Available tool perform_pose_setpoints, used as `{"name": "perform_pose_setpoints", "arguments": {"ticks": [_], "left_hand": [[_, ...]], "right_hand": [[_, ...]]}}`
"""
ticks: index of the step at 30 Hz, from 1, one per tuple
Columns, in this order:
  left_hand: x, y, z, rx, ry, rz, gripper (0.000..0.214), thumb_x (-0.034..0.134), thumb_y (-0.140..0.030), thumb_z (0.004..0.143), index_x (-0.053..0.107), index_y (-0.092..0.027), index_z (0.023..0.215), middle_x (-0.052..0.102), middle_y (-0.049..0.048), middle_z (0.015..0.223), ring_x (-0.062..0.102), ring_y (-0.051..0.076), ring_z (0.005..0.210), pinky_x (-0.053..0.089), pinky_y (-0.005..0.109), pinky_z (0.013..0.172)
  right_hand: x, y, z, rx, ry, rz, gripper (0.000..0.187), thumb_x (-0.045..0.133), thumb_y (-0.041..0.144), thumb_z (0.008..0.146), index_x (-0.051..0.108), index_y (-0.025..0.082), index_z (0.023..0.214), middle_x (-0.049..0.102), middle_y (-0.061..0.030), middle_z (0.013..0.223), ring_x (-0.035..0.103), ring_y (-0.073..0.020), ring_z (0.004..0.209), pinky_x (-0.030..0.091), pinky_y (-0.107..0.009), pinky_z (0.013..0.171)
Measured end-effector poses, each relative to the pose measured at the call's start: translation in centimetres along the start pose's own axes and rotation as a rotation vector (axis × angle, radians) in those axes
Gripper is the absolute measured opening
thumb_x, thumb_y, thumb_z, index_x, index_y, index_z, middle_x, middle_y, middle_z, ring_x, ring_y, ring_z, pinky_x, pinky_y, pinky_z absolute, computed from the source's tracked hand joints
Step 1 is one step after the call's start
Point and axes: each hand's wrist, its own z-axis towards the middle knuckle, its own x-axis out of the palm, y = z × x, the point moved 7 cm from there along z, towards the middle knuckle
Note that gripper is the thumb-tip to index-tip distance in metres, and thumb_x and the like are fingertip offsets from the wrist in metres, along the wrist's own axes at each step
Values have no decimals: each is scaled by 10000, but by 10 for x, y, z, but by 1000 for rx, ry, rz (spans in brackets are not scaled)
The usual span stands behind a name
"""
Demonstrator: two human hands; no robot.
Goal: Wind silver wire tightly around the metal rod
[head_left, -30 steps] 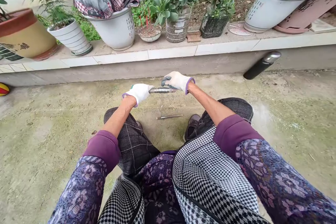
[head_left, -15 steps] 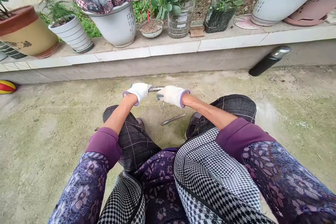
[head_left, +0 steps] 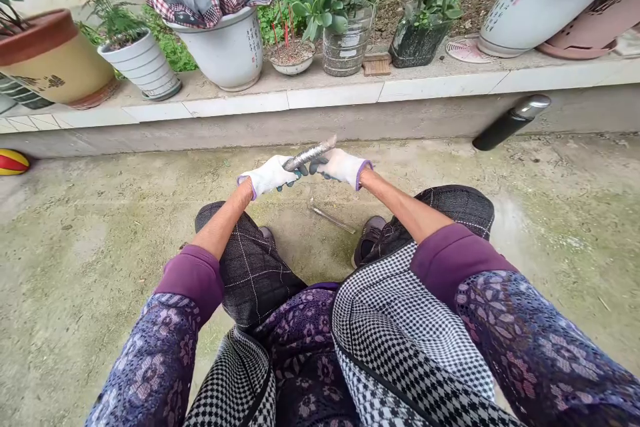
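Observation:
My left hand (head_left: pixel 276 174), in a white knit glove with dark-coated fingers and a purple cuff, is closed around a silvery, rough-surfaced rod (head_left: pixel 313 154). The rod tilts up to the right, its far end in the air above my right hand. My right hand (head_left: pixel 341 166), gloved the same way, is just below and beside the rod; its fingers are loosely bent and apart. Whether they touch the rod is hard to tell. Below the hands, a thinner grey stick-like piece (head_left: pixel 333 219) lies on the concrete between my shoes.
A tiled ledge (head_left: pixel 330 95) runs ahead, bearing several potted plants and a white pot (head_left: pixel 227 47) topped with grey cloth. A black flask (head_left: pixel 510 123) leans against its wall on the right. A red-and-yellow ball (head_left: pixel 13 162) sits at far left. My knees flank the hands.
The rod has swung from nearly level between both hands to tilted up rightward. My right hand has come off it and moved slightly right. The thin piece on the ground now points another way.

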Motion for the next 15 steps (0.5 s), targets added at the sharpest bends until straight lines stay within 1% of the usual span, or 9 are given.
{"name": "perform_pose_setpoints", "arguments": {"ticks": [2, 4, 5, 7, 9, 11, 13, 15], "left_hand": [[-2, 1, 3, 33, 11, -30, 345, 582, -191, 816, 718, -162, 1132, 635, -4, 690, 514, 82, 542, 423, 181, 502], [-3, 5, 10, 45, 17, 14, 354, 569, -190, 816, 708, -173, 1141, 638, 2, 700, 533, 97, 545, 428, 194, 507], [-4, 9, 14, 35, 10, 93, 337, 572, -201, 821, 711, -181, 1128, 646, 7, 710, 552, 109, 563, 437, 204, 529], [-5, 15, 21, 9, -16, 352, 280, 561, -233, 859, 722, -197, 1086, 670, 25, 745, 599, 139, 636, 460, 229, 612], [-3, 18, 25, 5, -22, 633, 272, 515, -247, 910, 719, -205, 1085, 694, 53, 808, 642, 173, 738, 468, 257, 704], [3, 18, 25, 38, 18, 833, 306, 458, -222, 938, 701, -212, 1124, 706, 83, 861, 670, 206, 808, 470, 291, 756], [11, 16, 21, 94, 93, 945, 322, 442, -179, 930, 691, -218, 1131, 709, 102, 877, 687, 228, 822, 473, 321, 773], [16, 11, 14, 159, 124, 1004, 330, 440, -147, 918, 688, -225, 1122, 711, 109, 898, 694, 236, 821, 474, 335, 775]], "right_hand": [[12, 17, -7, -79, 15, -96, 249, 522, 273, 908, 738, 160, 959, 679, -18, 761, 510, -115, 617, 339, -243, 576], [17, 31, -16, -149, 15, -201, 249, 518, 288, 921, 736, 172, 954, 701, -25, 807, 522, -126, 656, 335, -252, 601], [17, 36, -19, -175, 15, -242, 255, 512, 293, 928, 734, 173, 966, 712, -34, 841, 534, -134, 678, 337, -256, 613], [13, 43, -24, -195, 7, -301, 272, 501, 303, 937, 730, 171, 1003, 728, -56, 903, 561, -150, 715, 343, -265, 629], [5, 43, -24, -183, 2, -347, 292, 493, 323, 945, 729, 176, 1033, 736, -72, 934, 587, -167, 738, 349, -273, 634], [-5, 40, -22, -159, -6, -373, 298, 500, 342, 941, 733, 191, 1049, 743, -75, 953, 612, -180, 766, 361, -276, 641], [-17, 32, -17, -134, -36, -359, 296, 516, 350, 930, 740, 206, 1060, 749, -64, 981, 627, -184, 798, 380, -271, 661], [-27, 20, -11, -98, -78, -297, 294, 525, 341, 920, 746, 215, 1068, 753, -45, 995, 631, -175, 808, 398, -262, 676]]}}
